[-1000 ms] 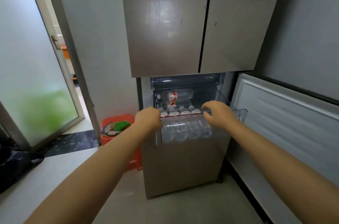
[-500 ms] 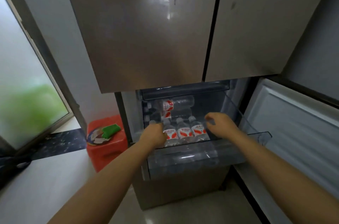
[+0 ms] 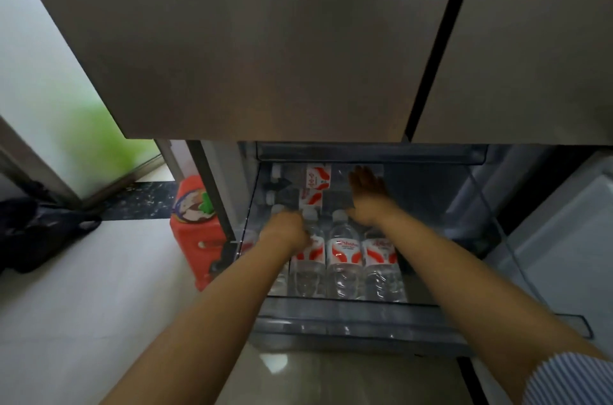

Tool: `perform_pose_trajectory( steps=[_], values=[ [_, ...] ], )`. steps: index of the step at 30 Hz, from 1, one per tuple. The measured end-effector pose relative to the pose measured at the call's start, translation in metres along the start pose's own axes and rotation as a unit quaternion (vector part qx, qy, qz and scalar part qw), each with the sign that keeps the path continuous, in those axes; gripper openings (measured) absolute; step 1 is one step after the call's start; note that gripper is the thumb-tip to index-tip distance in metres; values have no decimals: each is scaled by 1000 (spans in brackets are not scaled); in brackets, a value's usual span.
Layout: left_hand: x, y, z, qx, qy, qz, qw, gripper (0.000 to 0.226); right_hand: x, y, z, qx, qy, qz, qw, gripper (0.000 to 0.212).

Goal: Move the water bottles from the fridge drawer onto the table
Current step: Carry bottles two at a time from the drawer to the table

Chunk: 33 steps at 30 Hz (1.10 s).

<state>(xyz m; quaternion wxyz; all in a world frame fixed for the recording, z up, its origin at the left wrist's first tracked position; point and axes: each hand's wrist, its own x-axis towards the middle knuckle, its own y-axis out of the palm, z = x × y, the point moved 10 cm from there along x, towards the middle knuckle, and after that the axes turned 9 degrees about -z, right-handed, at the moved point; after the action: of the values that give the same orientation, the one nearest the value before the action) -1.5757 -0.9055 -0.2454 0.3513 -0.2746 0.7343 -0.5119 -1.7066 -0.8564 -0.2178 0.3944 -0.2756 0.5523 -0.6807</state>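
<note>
My water bottles [image 3: 343, 258] are clear plastic with white caps and red-and-white labels, lying in a smoky transparent drawer [image 3: 348, 328]. The fridge doors [image 3: 265, 39] filling the top of the frame are brownish grey. At left centre stands a red stool [image 3: 190, 238]; my sleeve [image 3: 574, 381], lower right, is blue-and-white striped.

Red stool [image 3: 195, 232] left of fridge; dark bag [image 3: 36, 235].

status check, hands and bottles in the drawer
Left hand curled on a front-row bottle top, grip unclear. Right hand open, reaching to the stacked bottles at back. Drawer pulled out, nothing lifted yet. Nothing blocking.
</note>
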Motion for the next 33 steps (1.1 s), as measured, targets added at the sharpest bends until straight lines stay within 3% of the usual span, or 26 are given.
perform_pose_trajectory(
  steps=[5, 9, 13, 16, 18, 21, 24, 29, 33],
  values=[
    [16, 6, 25, 1, -41, -26, 999, 42, 40, 12, 6, 25, 11, -61, 998, 84],
    [21, 9, 33, -31, -56, -36, 997, 43, 48, 9, 8, 53, 15, -123, 991, 66],
    [22, 8, 39, -47, -69, -32, 996, 40, 41, -1, 4, 1, 49, -138, 989, 58],
    [25, 7, 38, -45, -65, -36, 996, 35, 34, 7, 0, -12, 93, -94, 991, 71],
    [27, 5, 37, -40, -64, -38, 996, 33, 24, 10, -3, 25, 110, -67, 991, 59],
    [31, 0, 31, -30, -63, -40, 997, 37, 0, 13, -3, 5, 62, 5, 998, 46],
    [40, -1, 24, -34, -62, -42, 997, 38, -27, 12, -10, -46, 29, 55, 997, 54],
    [63, 11, 25, -29, -72, -30, 997, 44, -48, 13, -45, -9, 122, 119, 985, 65],
    [79, 12, 26, -4, -66, -43, 997, 58, -54, 16, -65, -34, 134, 125, 983, 74]
  ],
)
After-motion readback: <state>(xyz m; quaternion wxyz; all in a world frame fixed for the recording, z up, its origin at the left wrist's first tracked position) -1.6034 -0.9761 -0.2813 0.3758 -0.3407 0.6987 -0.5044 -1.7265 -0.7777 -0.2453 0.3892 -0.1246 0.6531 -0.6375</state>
